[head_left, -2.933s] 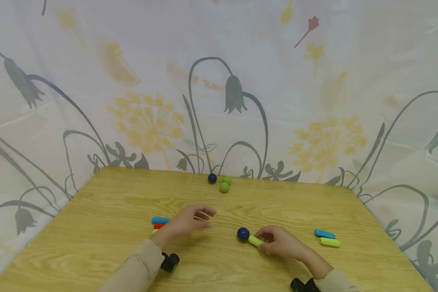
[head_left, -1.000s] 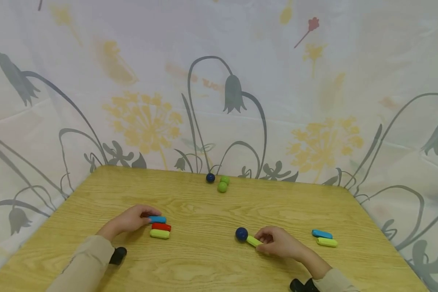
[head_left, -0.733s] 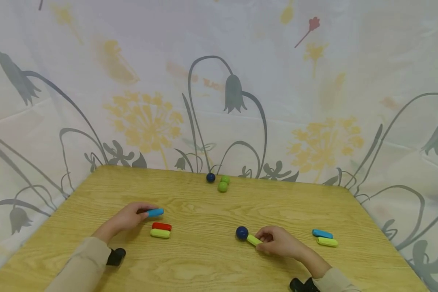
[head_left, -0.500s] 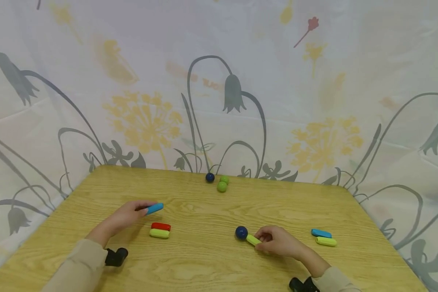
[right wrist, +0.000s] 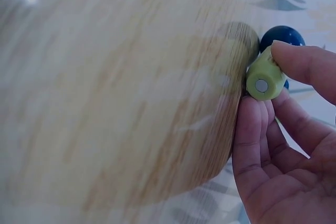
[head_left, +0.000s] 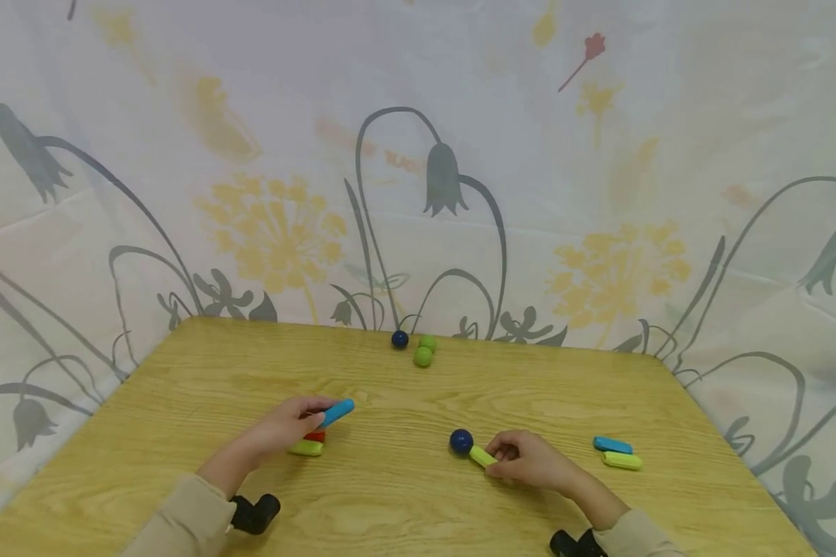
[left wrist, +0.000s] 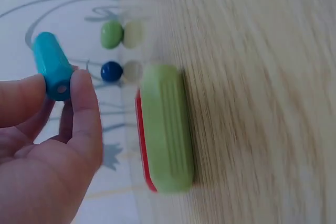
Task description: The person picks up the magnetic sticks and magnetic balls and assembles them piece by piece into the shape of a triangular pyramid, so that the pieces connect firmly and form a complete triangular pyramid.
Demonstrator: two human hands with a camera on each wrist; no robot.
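My left hand pinches a blue magnetic stick between thumb and fingers, held up off the table. In the left wrist view the stick's end shows a small round dot. Below that hand, a red stick and a yellow-green stick lie side by side, partly hidden by it. My right hand pinches another yellow-green stick by its near end. A metal disc marks this stick's end in the right wrist view. Its far end meets a dark blue ball on the table.
At the back edge of the wooden table sit a dark blue ball and two green balls. To the right lie a blue stick and a yellow-green stick. A printed flower curtain hangs behind.
My left hand moved left to the row of sticks, picked up the blue one, raised it and carried it rightward. My right hand keeps its pinch on the yellow-green stick, nearly still.
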